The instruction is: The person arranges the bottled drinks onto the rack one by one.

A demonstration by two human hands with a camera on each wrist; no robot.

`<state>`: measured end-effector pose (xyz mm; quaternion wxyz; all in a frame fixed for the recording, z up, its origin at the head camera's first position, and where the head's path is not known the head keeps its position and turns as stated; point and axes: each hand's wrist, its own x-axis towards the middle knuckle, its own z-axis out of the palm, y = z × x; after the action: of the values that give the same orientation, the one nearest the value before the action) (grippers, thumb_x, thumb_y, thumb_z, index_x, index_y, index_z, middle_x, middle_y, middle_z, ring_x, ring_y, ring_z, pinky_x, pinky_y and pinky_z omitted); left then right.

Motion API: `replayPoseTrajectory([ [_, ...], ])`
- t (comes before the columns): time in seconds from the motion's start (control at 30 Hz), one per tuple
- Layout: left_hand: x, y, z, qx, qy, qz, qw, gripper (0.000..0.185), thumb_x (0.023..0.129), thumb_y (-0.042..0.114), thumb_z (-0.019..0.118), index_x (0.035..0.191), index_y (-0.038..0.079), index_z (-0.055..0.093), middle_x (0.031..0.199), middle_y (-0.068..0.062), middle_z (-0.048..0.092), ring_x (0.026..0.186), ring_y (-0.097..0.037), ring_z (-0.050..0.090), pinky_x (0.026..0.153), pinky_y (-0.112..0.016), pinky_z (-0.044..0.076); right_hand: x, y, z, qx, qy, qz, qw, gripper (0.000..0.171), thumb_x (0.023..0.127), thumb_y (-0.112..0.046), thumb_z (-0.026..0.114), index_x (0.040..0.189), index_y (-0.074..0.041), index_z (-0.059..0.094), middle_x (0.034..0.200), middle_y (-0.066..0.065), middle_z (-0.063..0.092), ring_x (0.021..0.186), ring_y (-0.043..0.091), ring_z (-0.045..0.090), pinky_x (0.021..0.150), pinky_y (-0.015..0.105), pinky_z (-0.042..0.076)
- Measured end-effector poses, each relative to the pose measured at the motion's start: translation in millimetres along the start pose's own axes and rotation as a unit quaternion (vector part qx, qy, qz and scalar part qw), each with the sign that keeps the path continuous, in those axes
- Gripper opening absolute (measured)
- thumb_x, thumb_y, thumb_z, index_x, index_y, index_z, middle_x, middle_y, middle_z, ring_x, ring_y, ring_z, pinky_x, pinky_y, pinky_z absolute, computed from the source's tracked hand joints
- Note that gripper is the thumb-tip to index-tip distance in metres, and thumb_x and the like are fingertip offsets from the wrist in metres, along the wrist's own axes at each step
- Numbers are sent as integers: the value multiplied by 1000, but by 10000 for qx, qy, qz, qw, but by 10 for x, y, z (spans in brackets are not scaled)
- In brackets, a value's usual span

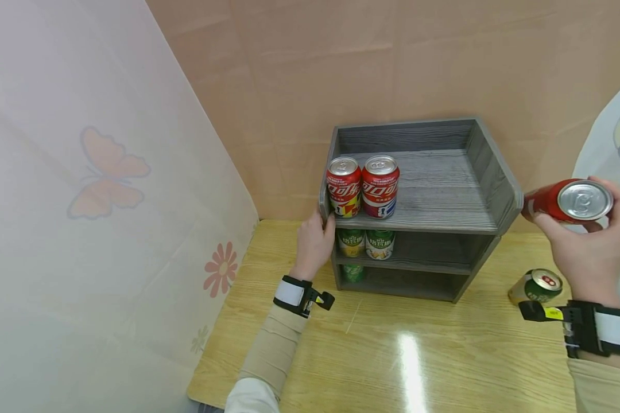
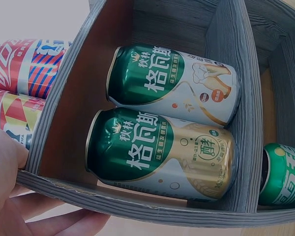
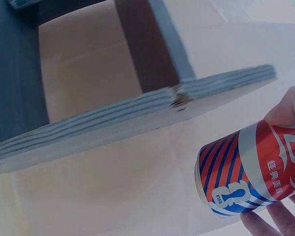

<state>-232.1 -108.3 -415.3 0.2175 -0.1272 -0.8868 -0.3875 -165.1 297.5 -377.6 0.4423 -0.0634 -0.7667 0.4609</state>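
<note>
My right hand (image 1: 596, 246) grips a red soda can (image 3: 250, 169), held in the air just right of the grey wooden shelf (image 1: 434, 223). With my left hand (image 1: 312, 244) I hold the shelf's left side panel, thumb at the top board and fingers outside it. Two red soda cans (image 1: 380, 186) stand upright side by side at the left of the top board, close to my left thumb. On the middle level are two green-capped drink cans (image 2: 160, 152). One green can (image 2: 284, 174) stands at the left of the bottom level.
A green and gold can (image 1: 534, 287) is on the wooden table (image 1: 382, 355), right of the shelf and below my right hand. Behind the shelf hangs a tan backdrop (image 1: 310, 86). A pale sheet with a butterfly print (image 1: 108, 172) borders the left side.
</note>
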Motion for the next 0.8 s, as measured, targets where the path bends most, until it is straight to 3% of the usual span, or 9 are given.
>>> replayPoseTrajectory([
  [0.27,-11,11,-7,6,-38,-18,10000,21,106,21,52,109,1,59,68,-4,53,54,-17,49,46,-29,34,70,-253,-15,399,120,91,9991,77,77,4,75,146,-16,48,140,-9,51,131,14,46,109,28,35],
  [0.57,-5,15,-11,-6,3,-16,10000,20,106,22,52,100,4,58,65,-2,49,52,-16,47,45,-29,32,111,-481,-29,231,66,-61,9997,77,84,5,71,150,-10,35,152,-4,34,140,15,32,113,32,26],
  [0.8,-4,18,-7,12,4,-5,10000,19,106,21,52,103,3,58,65,-3,48,52,-17,46,46,-30,32,113,-630,-6,279,273,-204,9990,78,85,-2,74,151,-6,33,152,-3,34,140,15,33,113,31,25],
])
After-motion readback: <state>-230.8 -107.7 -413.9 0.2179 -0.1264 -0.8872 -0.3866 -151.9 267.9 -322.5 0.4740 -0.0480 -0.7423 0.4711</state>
